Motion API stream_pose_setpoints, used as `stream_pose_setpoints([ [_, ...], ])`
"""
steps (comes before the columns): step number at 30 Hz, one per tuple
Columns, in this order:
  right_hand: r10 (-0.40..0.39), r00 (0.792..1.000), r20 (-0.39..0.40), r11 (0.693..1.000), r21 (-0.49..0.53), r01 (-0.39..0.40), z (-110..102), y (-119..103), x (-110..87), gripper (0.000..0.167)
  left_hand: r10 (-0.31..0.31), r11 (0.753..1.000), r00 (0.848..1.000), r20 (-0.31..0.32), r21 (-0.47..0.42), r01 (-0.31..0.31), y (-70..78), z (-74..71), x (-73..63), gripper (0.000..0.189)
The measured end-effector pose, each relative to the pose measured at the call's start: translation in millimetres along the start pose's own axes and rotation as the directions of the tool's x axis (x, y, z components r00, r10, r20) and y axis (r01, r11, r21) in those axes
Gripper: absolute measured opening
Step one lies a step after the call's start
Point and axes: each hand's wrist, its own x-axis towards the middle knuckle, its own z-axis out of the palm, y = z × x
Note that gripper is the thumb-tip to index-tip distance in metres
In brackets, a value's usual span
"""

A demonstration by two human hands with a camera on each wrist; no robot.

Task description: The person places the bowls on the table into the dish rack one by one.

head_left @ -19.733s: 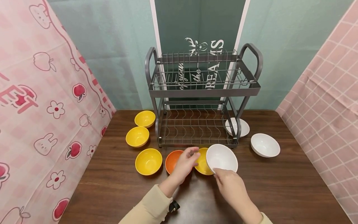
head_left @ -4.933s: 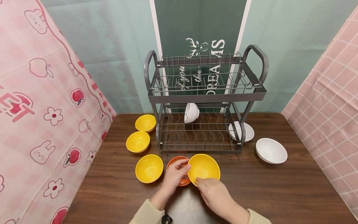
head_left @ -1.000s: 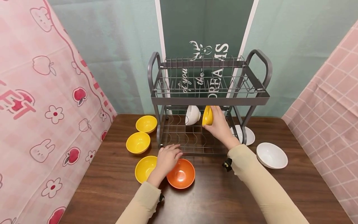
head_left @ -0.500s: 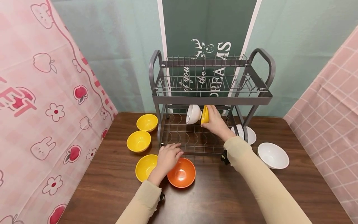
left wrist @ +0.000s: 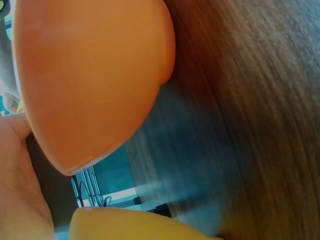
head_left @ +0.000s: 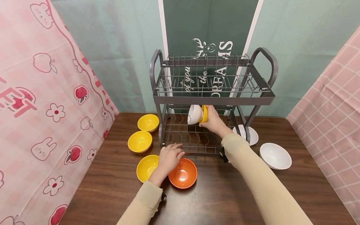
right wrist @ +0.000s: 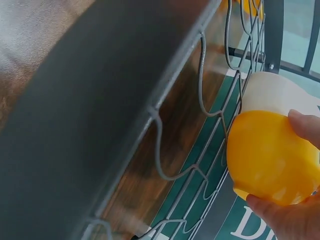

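My right hand [head_left: 214,121] grips a yellow bowl [head_left: 205,115] on its side, thumb and fingers around it, inside the rack's lower tier. In the right wrist view that yellow bowl [right wrist: 272,155] stands right against a white bowl [right wrist: 275,90], over the wavy wires. The head view shows the white bowl [head_left: 194,114] tipped on its side, base toward the yellow one. My left hand [head_left: 169,158] lies with relaxed fingers at the rack's front edge, between an orange bowl [head_left: 182,173] and a yellow bowl [head_left: 147,168] it partly covers. The left wrist view shows the orange bowl [left wrist: 95,85] close up.
The two-tier grey dish rack [head_left: 213,100] stands at the back of the wooden table [head_left: 213,200]; its upper tier overhangs my right hand. Two more yellow bowls [head_left: 139,142] sit left of it. A white bowl [head_left: 275,156] and another behind the rack's right post sit right.
Since the earliest frame, the white bowl went from my right hand onto the rack, and a yellow bowl left the table. Over the last second the yellow bowl moved left to the white one.
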Motion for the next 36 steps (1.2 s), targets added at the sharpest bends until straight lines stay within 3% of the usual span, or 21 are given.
stream_pose_setpoints([
  [10,0.038,0.999,0.009,0.999,-0.02,-0.037,5,-2,10.0,0.095,0.007,1.0,1.0,-0.008,0.006,-0.007,-1.1,-0.4,-0.4,0.02],
  [20,0.067,0.998,0.012,0.997,0.033,-0.068,15,0,18.8,0.098,0.002,1.0,1.0,0.007,0.01,-0.002,-0.4,-2.6,-0.2,0.022],
  [36,0.081,0.997,0.012,0.994,0.077,-0.081,18,6,16.7,0.096,0.005,1.0,1.0,-0.015,0.026,-0.005,-0.1,-0.6,0.0,0.021],
])
